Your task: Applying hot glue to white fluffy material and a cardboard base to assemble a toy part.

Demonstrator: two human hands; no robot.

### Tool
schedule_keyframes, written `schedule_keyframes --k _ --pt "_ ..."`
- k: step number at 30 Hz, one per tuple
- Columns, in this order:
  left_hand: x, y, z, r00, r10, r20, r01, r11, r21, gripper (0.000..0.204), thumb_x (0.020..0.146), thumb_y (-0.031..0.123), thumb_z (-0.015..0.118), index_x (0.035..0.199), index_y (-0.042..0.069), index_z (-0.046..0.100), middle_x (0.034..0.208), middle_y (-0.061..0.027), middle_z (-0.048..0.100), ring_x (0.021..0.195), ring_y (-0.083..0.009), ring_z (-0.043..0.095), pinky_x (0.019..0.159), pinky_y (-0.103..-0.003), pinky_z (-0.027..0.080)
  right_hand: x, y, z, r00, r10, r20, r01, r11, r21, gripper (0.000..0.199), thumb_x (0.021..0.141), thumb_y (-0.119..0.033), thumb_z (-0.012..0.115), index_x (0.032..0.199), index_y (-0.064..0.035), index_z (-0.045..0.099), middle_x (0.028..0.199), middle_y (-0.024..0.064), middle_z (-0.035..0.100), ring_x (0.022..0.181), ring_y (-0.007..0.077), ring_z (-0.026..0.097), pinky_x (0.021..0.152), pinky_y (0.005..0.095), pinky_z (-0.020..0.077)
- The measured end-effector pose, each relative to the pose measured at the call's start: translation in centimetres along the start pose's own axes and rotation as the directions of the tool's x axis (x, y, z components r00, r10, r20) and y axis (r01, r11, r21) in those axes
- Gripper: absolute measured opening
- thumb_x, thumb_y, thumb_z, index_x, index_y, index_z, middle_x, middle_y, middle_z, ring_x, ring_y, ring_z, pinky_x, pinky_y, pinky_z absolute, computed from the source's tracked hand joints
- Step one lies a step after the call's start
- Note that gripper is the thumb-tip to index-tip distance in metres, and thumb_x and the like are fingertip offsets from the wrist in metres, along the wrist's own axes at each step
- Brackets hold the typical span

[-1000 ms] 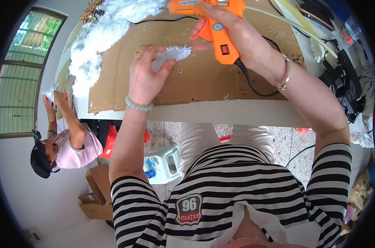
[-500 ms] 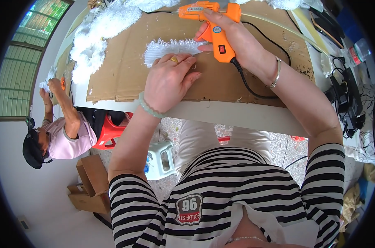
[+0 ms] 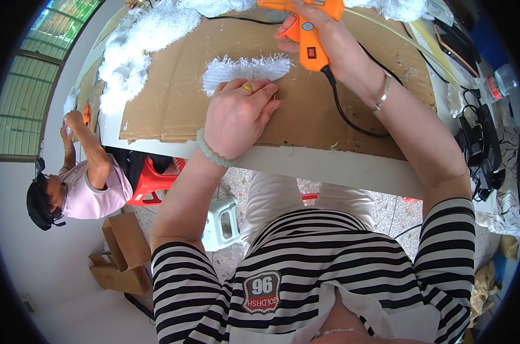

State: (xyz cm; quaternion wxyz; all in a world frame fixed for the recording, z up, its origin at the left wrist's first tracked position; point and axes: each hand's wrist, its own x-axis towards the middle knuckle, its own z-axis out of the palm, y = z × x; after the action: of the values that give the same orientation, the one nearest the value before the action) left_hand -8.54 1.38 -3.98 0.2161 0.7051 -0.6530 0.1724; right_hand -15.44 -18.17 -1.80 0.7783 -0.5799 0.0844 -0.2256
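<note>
A white fringed strip [image 3: 245, 69] with a ribbed surface lies on the brown cardboard sheet [image 3: 174, 109]. My left hand [image 3: 237, 114] is closed at its near edge, the fingertips partly hidden and the thumb toward the right. Raised to the right of the strip, an orange hot glue gun [image 3: 310, 43] is gripped in my right hand [image 3: 334, 43]. Its front end lies near the picture's top edge, apart from the strip, and a black cord [image 3: 343, 109] trails from its handle.
White fluffy strips [image 3: 128, 63] are heaped along the cardboard's left side, with more at the far edge. A plastic bottle [image 3: 498, 85] and black adapters [image 3: 481, 137] sit at the right. To the left, a co-worker [image 3: 94, 183] sits with both hands over the table.
My right hand has lifted the glue gun away from the strip, toward the far side and slightly right. The strip's right end is now uncovered. My left hand stays on it.
</note>
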Motion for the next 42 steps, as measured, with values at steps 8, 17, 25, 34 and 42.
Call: schedule_keyframes --k 8,17,25,34,42 --pt "-0.2 0.5 0.0 1.000 0.017 -0.004 -0.017 0.998 0.063 0.019 0.077 0.016 0.066 0.092 0.005 0.067 0.094 -0.0075 0.068 0.080 -0.0264 0.062 0.073 -0.039 0.048 -2.0 0.8 2.2 0.977 0.158 0.144 -0.160 0.987 0.003 0.042 0.096 -0.036 0.048 0.120 -0.0026 0.051 0.085 0.0070 0.062 0.085 0.0175 0.063 0.081 0.0340 0.0546" --pt "-0.5 0.9 0.2 1.000 -0.012 -0.025 0.013 1.000 0.028 0.019 0.077 0.008 0.066 0.096 0.002 0.066 0.096 -0.0111 0.068 0.085 -0.0303 0.064 0.075 -0.038 0.052 0.9 0.6 0.8 0.994 0.105 -0.042 -0.097 0.982 0.164 0.028 0.095 -0.032 0.052 0.086 -0.0049 0.054 0.076 0.0086 0.059 0.069 0.0216 0.063 0.063 0.0324 0.0546" --pt "-0.4 0.7 0.9 0.993 0.063 -0.104 -0.058 0.997 0.055 0.017 0.076 0.011 0.064 0.090 0.002 0.063 0.086 -0.0104 0.064 0.075 -0.0273 0.060 0.067 -0.036 0.051 0.8 2.7 3.4 0.953 0.221 0.209 -0.222 0.975 -0.021 0.039 0.093 -0.036 0.052 0.113 -0.0020 0.054 0.087 0.0103 0.063 0.081 0.0206 0.064 0.077 0.0322 0.0565" --pt "-0.7 0.8 0.5 0.999 -0.028 -0.026 0.029 0.999 0.023 0.019 0.075 0.007 0.066 0.093 0.001 0.065 0.094 -0.0121 0.067 0.082 -0.0290 0.064 0.070 -0.035 0.053 5.3 1.9 2.1 0.994 0.073 0.077 -0.086 0.981 0.176 0.029 0.095 -0.033 0.052 0.097 -0.0049 0.057 0.076 0.0073 0.059 0.073 0.0203 0.062 0.063 0.0309 0.0542" --pt "-1.1 0.6 0.3 0.999 -0.032 0.007 0.031 0.998 0.052 0.019 0.076 0.008 0.065 0.093 0.001 0.064 0.094 -0.0129 0.067 0.081 -0.0302 0.063 0.070 -0.037 0.053 2.3 2.2 6.8 0.892 0.255 0.373 -0.241 0.967 -0.083 0.046 0.092 -0.041 0.053 0.115 -0.0019 0.054 0.088 0.0087 0.063 0.089 0.0178 0.060 0.078 0.0341 0.0548"
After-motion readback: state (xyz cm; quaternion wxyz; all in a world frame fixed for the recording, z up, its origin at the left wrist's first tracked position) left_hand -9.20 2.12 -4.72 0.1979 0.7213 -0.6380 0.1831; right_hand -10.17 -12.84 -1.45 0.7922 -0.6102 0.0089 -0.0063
